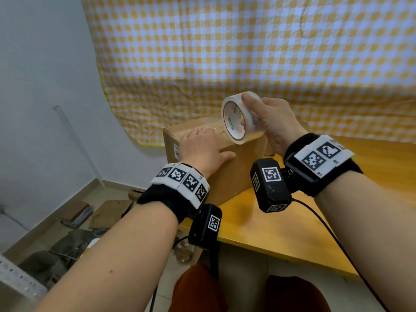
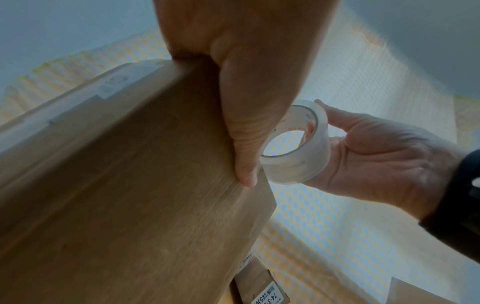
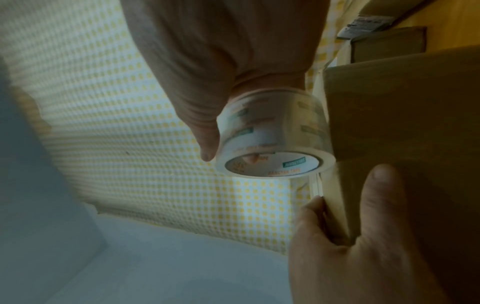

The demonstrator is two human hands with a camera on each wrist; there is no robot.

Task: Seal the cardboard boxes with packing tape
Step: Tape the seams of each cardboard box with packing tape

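On the table [image 1: 292, 233]: a cardboard box [image 1: 236, 167] is stood at its left end.
Left hand [image 1: 200, 147]: laid flat on the box top, fingers straight, thumb down the near side.
Right hand [image 1: 273, 122]: the tape roll [image 1: 238, 119] is gripped just above the box's right edge, thumb over the rim, fingers curled inside the core.
Left wrist only: a labelled smaller box [image 2: 259, 288] is seen below the big box.

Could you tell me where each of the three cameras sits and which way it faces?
Head: worn on the head, looks forward and down at the cardboard box on the wooden table; both forearms, left hand and right hand show.
Left wrist: looks along the left hand's thumb pressed on the box side.
Right wrist: looks along the right hand gripping the roll of clear packing tape.
All three share the tape roll and box.
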